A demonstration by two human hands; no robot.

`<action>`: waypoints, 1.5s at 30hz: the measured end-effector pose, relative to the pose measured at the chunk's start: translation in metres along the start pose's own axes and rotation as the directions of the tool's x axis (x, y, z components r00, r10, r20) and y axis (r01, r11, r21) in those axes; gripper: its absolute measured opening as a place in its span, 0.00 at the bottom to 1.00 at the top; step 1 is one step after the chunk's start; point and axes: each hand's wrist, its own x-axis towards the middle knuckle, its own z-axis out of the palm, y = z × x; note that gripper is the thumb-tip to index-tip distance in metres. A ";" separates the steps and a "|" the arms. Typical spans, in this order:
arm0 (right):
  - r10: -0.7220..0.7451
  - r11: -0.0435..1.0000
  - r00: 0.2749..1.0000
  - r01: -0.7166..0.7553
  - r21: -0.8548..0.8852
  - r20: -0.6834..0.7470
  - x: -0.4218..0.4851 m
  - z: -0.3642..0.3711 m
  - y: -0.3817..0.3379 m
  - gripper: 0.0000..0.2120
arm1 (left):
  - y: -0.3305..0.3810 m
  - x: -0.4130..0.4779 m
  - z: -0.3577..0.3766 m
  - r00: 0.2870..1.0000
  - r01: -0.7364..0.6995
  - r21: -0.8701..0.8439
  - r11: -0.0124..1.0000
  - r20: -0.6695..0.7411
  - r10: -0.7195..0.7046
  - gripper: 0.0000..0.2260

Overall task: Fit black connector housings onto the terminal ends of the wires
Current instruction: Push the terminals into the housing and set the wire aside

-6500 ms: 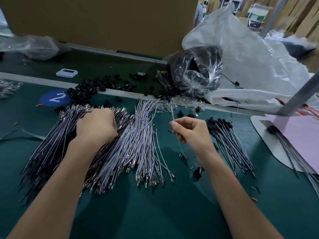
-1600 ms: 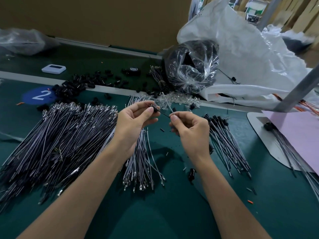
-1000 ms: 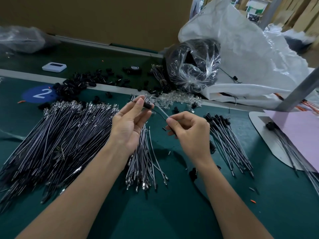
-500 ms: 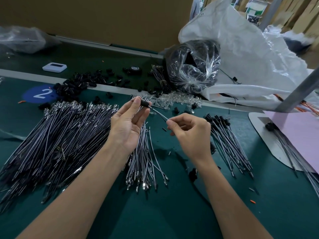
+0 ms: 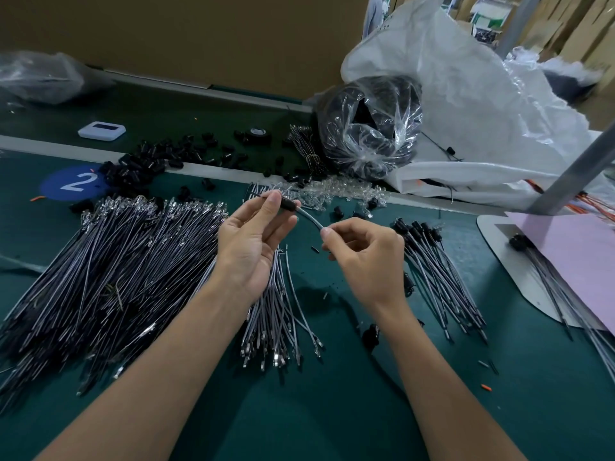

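Left hand (image 5: 253,241) is palm up above the mat and pinches a black housing (image 5: 289,205) between thumb and fingertips. Right hand (image 5: 362,254) has its fingers curled and pinches a grey wire (image 5: 311,219) at thumb and forefinger. The wire bows upward from the right fingertips into the near end of the housing. Can't tell how far the terminal is seated.

On the green mat (image 5: 332,410):
- big wire pile (image 5: 116,261) on the left, bare terminals at both ends
- smaller wire bunch (image 5: 276,314) under the left wrist
- finished wires (image 5: 436,267) with black caps, just right of the right hand
- loose housings (image 5: 143,164) scattered at the far side, next to the blue "2" label (image 5: 73,183)
- clear plastic bits (image 5: 339,191) beyond the hands
- clear bag of black parts (image 5: 369,128) behind them, leaning on a white sack (image 5: 482,94)
- small white device (image 5: 101,130) far left
- pink sheet (image 5: 572,254) at the right edge
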 end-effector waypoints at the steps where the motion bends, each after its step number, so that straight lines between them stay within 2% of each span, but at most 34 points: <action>1: -0.012 1.000 1.000 0.012 -0.006 0.000 0.000 0.000 0.000 0.04 | -0.001 0.000 0.000 1.000 -0.002 0.010 1.000 0.005 0.002 0.04; 9: -0.062 0.998 0.998 0.062 -0.031 -0.010 0.000 0.001 -0.001 0.02 | -0.011 -0.007 0.003 0.994 -0.061 0.214 0.975 0.102 0.040 0.06; 12: -0.057 0.998 0.998 0.057 -0.023 0.016 -0.001 0.001 -0.001 0.01 | -0.012 -0.009 0.004 0.994 -0.055 0.233 0.971 0.104 0.032 0.05; 15: -0.047 0.999 0.998 0.047 -0.004 0.042 -0.001 0.001 -0.001 0.07 | -0.010 -0.009 0.003 0.996 -0.047 0.238 0.970 0.087 0.027 0.05; 18: -0.045 0.999 0.997 0.045 0.008 0.056 -0.001 0.001 -0.003 0.09 | -0.010 -0.010 0.004 0.991 -0.052 0.293 0.955 0.136 0.012 0.05; 26: -0.053 0.998 0.997 0.050 0.041 0.057 -0.002 0.001 -0.005 0.05 | -0.011 -0.012 0.005 0.989 -0.064 0.375 0.925 0.149 0.008 0.06; 30: -0.017 0.999 1.000 0.017 0.043 0.012 -0.001 0.000 -0.004 0.04 | 0.000 -0.008 0.005 0.992 -0.066 0.251 0.966 0.119 0.036 0.04; 34: 0.048 0.992 0.998 -0.052 0.117 0.033 0.004 -0.006 -0.001 0.04 | 0.021 0.001 -0.005 0.997 -0.073 0.017 0.997 -0.037 0.074 0.07; 37: 0.063 0.985 0.996 -0.072 0.157 0.061 0.006 -0.009 -0.001 0.06 | 0.027 0.004 -0.010 0.990 -0.105 -0.053 0.993 -0.103 0.100 0.07; 39: 0.100 0.953 0.991 -0.122 0.278 0.090 0.006 -0.010 -0.003 0.06 | 0.027 0.004 -0.010 0.990 -0.105 -0.061 0.993 -0.102 0.098 0.06; 42: 0.156 0.850 0.983 -0.186 0.493 0.101 0.007 -0.014 -0.005 0.07 | 0.023 0.005 -0.008 0.993 -0.064 -0.047 0.997 -0.100 0.059 0.05; 43: 0.176 0.791 0.979 -0.202 0.578 0.102 0.008 -0.015 -0.005 0.05 | 0.021 0.004 -0.007 0.996 -0.047 -0.026 0.999 -0.082 0.044 0.05; 45: 0.204 0.598 0.970 -0.232 0.767 0.134 0.012 -0.020 -0.005 0.05 | 0.018 0.001 -0.006 0.999 -0.031 0.034 0.999 -0.033 0.032 0.08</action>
